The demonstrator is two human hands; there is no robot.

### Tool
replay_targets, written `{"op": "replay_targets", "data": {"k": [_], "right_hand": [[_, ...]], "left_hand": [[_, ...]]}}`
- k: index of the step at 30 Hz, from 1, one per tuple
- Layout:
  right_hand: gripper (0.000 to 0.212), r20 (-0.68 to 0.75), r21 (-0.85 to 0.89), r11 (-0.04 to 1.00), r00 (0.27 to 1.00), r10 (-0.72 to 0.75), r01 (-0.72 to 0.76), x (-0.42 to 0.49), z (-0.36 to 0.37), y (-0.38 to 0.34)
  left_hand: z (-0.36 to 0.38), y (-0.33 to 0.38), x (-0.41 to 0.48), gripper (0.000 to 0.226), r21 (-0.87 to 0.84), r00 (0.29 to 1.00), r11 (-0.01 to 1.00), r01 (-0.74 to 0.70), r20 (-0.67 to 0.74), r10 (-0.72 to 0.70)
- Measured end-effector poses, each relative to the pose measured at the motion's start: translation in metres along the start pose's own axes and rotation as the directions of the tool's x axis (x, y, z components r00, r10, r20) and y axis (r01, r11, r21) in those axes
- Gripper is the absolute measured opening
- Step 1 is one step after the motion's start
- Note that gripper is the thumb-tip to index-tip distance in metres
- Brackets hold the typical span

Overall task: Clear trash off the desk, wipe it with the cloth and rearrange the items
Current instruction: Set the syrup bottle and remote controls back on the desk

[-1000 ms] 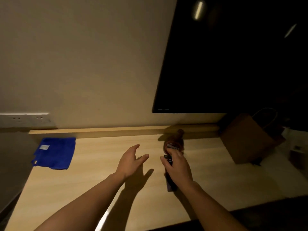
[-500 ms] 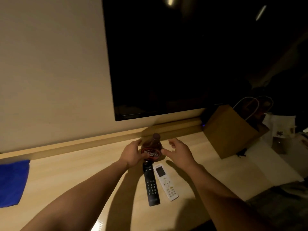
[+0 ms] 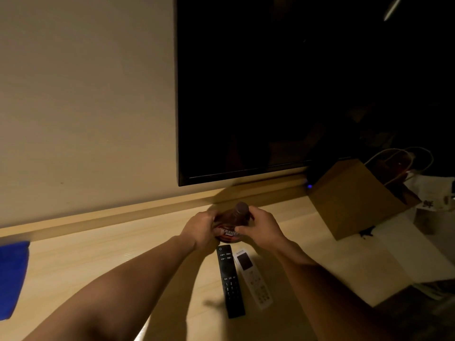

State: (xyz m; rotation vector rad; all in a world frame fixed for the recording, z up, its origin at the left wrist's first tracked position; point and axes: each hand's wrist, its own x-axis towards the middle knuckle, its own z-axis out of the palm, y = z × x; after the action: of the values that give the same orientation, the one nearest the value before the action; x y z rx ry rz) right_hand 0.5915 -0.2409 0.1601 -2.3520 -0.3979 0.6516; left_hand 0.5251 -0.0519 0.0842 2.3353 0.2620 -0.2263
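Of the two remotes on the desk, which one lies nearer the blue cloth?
The black remote. It lies to the left of the white remote, on the side toward the blue cloth at the desk's far left.

Dim, warm light; forearms cast shadows on the desk [image 3: 73,264]; wide-angle edges bend, slightly soft.

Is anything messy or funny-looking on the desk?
Nothing is spilled or broken. The black remote and white remote lie side by side, slightly fanned apart. Both hands, left and right, hold the syrup bottle upright. The brown paper bag leans tilted.
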Motion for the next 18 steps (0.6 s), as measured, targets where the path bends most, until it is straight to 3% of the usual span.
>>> {"op": "replay_targets", "data": {"k": [8, 18], "right_hand": [[0.044, 0.056, -0.112, 0.988, 0.993, -0.104, 0.109, -0.007, 0.022, -0.044], [0.05, 0.172, -0.157, 0.94, 0.946, -0.276, 0.303, -0.014, 0.11, -0.149]], "left_hand": [[-0.031, -0.024, -0.032, 0.037, 0.02, 0.998, 0.999, 0.034, -0.061, -0.033], [-0.123, -0.098, -0.126, 0.041, 0.005, 0.962, 0.982, 0.187, -0.202, -0.182]]}}
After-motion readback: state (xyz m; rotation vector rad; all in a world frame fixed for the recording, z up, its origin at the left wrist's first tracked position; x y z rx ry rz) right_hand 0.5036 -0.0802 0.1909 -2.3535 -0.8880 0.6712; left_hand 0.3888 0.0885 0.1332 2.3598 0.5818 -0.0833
